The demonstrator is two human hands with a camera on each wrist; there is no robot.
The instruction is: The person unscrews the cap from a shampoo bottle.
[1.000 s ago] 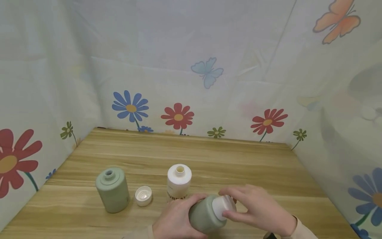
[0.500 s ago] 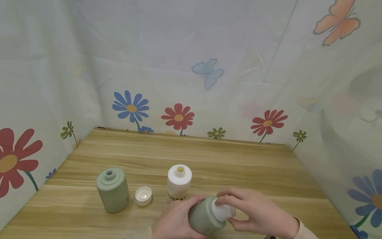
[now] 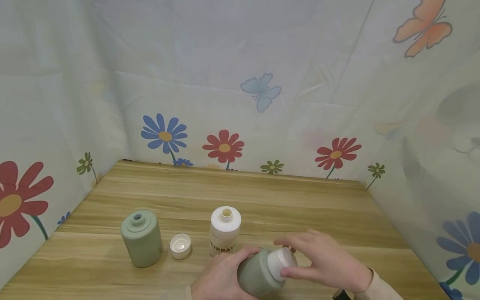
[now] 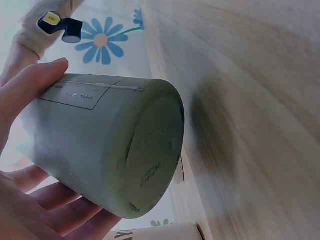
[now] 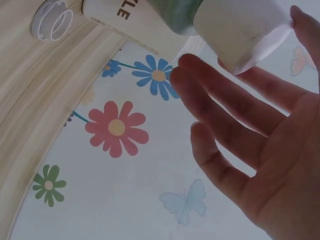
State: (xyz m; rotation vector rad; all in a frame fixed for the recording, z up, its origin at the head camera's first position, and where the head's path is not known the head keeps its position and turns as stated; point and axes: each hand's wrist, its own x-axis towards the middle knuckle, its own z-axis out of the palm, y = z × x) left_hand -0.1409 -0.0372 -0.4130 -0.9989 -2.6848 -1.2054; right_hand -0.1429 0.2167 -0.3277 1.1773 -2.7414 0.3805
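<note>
My left hand [image 3: 221, 277] grips a sage-green bottle [image 3: 258, 273], tilted with its top toward the right and raised off the table. In the left wrist view the bottle's base [image 4: 152, 150] faces the camera. A white cap [image 3: 280, 262] sits on its top end. My right hand [image 3: 326, 260] pinches this cap between thumb and forefinger; in the right wrist view the other fingers [image 5: 220, 107] are spread apart from it. Just behind the left hand stands an uncapped white bottle [image 3: 225, 227] with dark lettering, its lower part hidden.
A second green bottle [image 3: 141, 239], uncapped, stands at the left of the wooden table [image 3: 187, 185]. Between it and the white bottle lies a white cap [image 3: 180, 246], hollow side up. Flower-printed cloth [image 3: 210, 104] surrounds the table at the back and sides.
My right fingers closed round the cap half a second ago, then spread and swung back to the far side of it. The left hand and its bottle have barely moved.
</note>
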